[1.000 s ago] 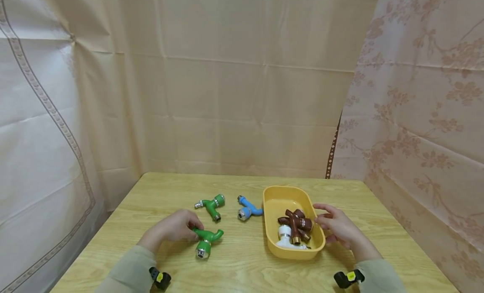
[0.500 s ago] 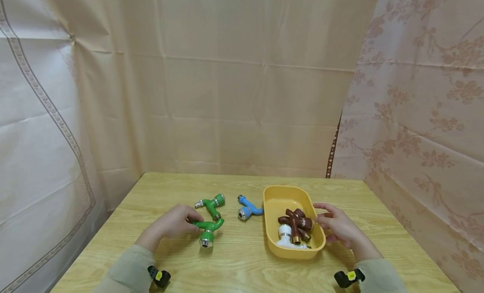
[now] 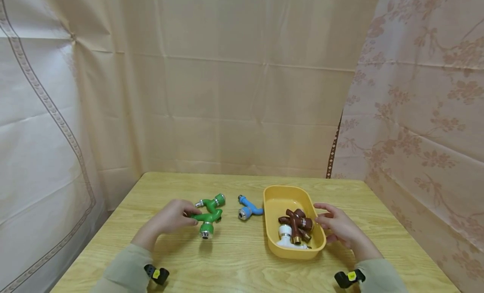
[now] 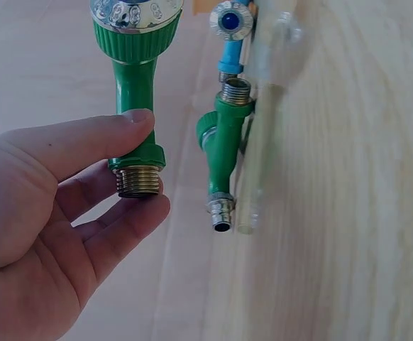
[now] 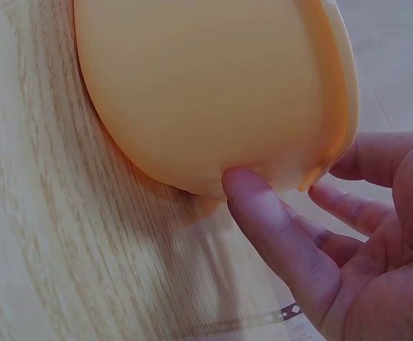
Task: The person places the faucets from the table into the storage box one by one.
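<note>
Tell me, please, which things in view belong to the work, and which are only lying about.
Seem to belong:
green tap, pinched in the left hand
yellow tray, touched by the right hand
brown taps and white tap, inside the tray

Lying on the table, no hand on them:
second green tap
blue tap
Being taps too, these two may also belong.

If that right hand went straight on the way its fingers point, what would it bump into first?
Most likely the side of the yellow tray. The right hand is right beside it, and its thumb seems to touch it, though depth is unclear.
</note>
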Tool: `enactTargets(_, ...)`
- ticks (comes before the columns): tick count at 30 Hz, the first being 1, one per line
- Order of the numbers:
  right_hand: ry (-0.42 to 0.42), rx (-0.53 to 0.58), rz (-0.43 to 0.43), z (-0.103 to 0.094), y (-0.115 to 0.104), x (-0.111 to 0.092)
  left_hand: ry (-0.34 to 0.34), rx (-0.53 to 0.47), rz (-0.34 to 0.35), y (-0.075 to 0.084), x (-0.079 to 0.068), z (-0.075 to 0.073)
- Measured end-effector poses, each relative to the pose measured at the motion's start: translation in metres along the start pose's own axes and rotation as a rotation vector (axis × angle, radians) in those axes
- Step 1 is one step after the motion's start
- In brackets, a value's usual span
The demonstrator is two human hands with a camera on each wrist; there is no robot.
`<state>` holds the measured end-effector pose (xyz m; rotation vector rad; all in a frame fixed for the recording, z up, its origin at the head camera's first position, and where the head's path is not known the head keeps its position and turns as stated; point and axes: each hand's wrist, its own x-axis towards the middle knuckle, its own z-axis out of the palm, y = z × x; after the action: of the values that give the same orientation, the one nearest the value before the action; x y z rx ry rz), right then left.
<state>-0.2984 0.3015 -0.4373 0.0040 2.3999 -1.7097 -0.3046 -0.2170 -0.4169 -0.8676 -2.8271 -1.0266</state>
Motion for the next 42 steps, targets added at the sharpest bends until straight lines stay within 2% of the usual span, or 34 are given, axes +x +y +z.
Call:
enactTargets(4, -0.002, 0.006, -0.002, 0.000, 0.000, 0.000, 0.029, -0.013, 0.018, 0.001, -0.001, -0.005)
enactTargets(9, -0.007, 0.011, -0.003, 0.000, -0.001, 0.000, 0.055, -0.014, 0.000, 0.000, -0.003, -0.009)
enactTargets(21, -0.017, 0.022, -0.002, 0.000, -0.001, -0.001, 0.038, -0.006, -0.006, 0.000, -0.002, -0.005)
enactTargets(38, -0.028, 0.031, -0.011, -0.002, -0.002, 0.001, 0.045, -0.008, 0.005, 0.009, 0.005, -0.002)
enactTargets(42, -0.025, 0.029, -0.014, -0.001, -0.001, 0.001, 0.039, -0.005, -0.011, 0.013, 0.008, 0.001)
